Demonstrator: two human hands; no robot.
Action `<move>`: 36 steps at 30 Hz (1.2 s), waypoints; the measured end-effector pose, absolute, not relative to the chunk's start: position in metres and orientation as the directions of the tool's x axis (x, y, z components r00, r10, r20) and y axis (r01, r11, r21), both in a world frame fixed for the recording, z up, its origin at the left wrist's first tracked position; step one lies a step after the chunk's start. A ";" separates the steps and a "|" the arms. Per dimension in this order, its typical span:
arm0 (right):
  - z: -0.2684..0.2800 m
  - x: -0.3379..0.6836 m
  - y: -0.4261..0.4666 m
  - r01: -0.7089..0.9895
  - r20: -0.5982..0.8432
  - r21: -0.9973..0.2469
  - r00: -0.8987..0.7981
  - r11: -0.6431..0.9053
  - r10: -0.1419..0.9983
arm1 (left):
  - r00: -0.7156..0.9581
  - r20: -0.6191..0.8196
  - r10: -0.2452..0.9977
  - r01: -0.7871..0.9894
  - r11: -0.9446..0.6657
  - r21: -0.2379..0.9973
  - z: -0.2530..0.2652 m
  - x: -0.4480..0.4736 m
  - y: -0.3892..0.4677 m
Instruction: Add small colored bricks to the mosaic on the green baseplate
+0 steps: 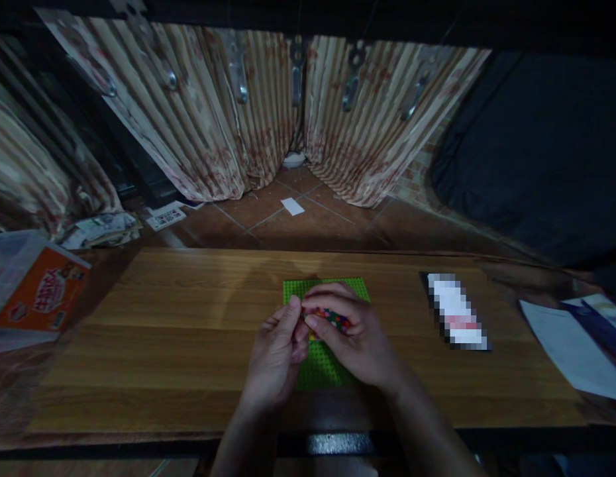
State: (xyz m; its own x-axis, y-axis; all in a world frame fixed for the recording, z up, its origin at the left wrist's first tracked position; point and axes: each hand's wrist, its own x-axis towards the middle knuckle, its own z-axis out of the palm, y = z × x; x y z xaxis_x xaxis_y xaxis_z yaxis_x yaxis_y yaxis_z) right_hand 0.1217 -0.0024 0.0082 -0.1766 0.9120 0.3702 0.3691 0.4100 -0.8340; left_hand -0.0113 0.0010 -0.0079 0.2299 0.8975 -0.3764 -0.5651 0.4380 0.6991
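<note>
A green studded baseplate lies on the wooden table, partly covered by my hands. Above its middle, my right hand curls around a cluster of small multicoloured toy bricks, with red, green and other colours showing between the thumb and fingers. My left hand is closed in a pinch at the cluster's left end, its fingertips meeting those of my right hand. Whatever sits between the left fingertips is hidden. A bit of yellow shows just below the fingers. Whether the cluster touches the baseplate, I cannot tell.
On the table's right side lies a phone-like slab with a blurred-out face. Sheets of paper lie beyond the right edge. At far left stands a clear plastic box with an orange label. Striped curtains hang behind.
</note>
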 end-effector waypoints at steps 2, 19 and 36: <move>0.008 0.120 -0.003 0.370 0.372 -0.831 -0.187 0.416 0.909 | 0.226 -0.366 0.903 -0.556 0.428 0.713 -0.008 -0.011 0.000; 0.005 0.118 -0.001 0.419 0.363 -0.816 -0.166 0.398 0.917 | 0.283 -0.368 0.885 -0.503 0.464 0.729 -0.006 -0.011 -0.001; -0.002 0.120 0.002 0.429 0.382 -0.812 -0.123 0.396 0.916 | 0.287 -0.377 0.880 -0.552 0.474 0.686 -0.003 -0.013 0.000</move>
State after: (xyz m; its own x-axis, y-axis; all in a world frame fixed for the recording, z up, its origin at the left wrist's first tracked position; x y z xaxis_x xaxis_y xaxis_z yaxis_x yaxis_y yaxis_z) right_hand 0.1204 0.0019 -0.0020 -0.1234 0.9160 0.3816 0.4287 0.3960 -0.8120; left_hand -0.0129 0.0003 -0.0032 0.2874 0.8803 -0.3775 -0.5520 0.4743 0.6858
